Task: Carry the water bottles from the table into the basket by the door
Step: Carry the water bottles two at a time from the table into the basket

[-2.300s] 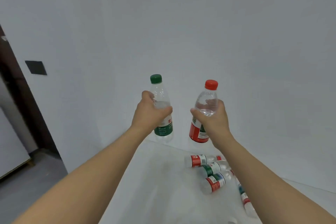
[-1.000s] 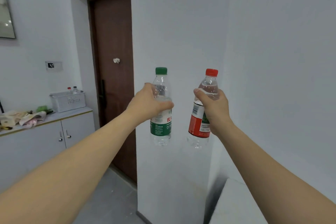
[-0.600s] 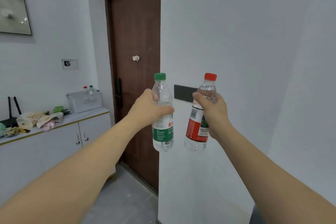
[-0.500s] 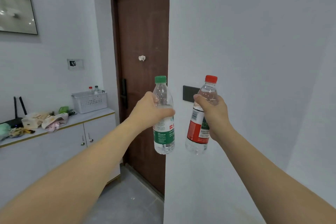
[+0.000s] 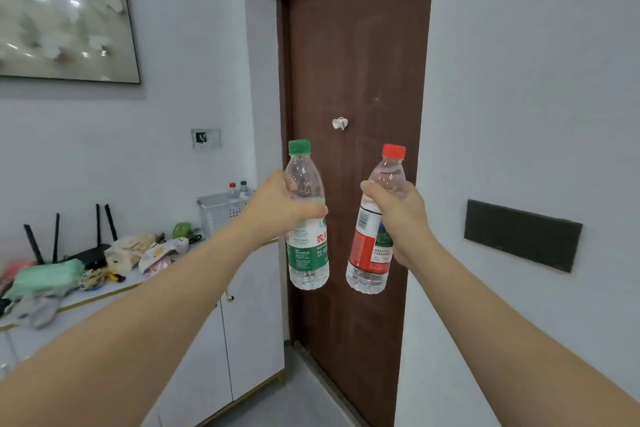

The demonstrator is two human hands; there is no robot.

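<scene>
My left hand [image 5: 277, 208] grips a clear water bottle with a green cap and green label [image 5: 307, 253], held upright at chest height. In my right hand [image 5: 403, 218] is a second bottle with a red cap and red label [image 5: 370, 250], tilted slightly to the right. Both hang in the air in front of the brown door [image 5: 353, 80]. The white perforated basket [image 5: 221, 213] stands on the cabinet top left of the door, partly hidden by my left arm. Two bottles [image 5: 239, 189] stand upright in it, showing a red and a green cap.
A white cabinet [image 5: 207, 340] runs along the left wall, its top strewn with cloths, a black router [image 5: 86, 246] with antennas and small items. A framed picture [image 5: 62, 10] hangs above. A white wall with a dark panel [image 5: 523, 239] juts out on the right.
The view has swung left from the table to the door and come closer to it. Cabinet and basket have come into sight. Both hands keep their bottles throughout.
</scene>
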